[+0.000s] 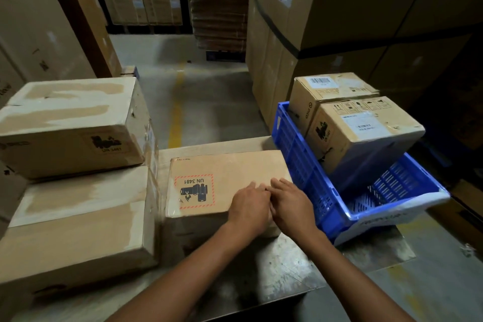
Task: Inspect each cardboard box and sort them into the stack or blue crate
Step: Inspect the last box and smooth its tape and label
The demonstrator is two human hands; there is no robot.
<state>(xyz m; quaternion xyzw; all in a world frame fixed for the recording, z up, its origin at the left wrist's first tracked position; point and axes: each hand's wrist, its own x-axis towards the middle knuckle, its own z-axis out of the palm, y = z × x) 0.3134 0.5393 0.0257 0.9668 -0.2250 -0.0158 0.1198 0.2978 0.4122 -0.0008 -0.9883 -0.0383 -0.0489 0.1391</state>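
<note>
Left hand [249,208] and right hand [292,204] lie side by side, fingers near straight, gripping nothing, pressed on the cardboard box [222,178] standing on the table [274,272] between the stack [78,217] and blue crate [298,165].

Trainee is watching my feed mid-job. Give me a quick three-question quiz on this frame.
1. Fill in: the left stack shows ___ boxes.
2. True or false: the blue crate holds three boxes.
3. The left hand and right hand rest on which box?
A) one inside the crate
B) the middle box with the UN 3481 label
C) the highest box at far left

Key: 1 two; 2 false, it holds two; 3 B.
</note>
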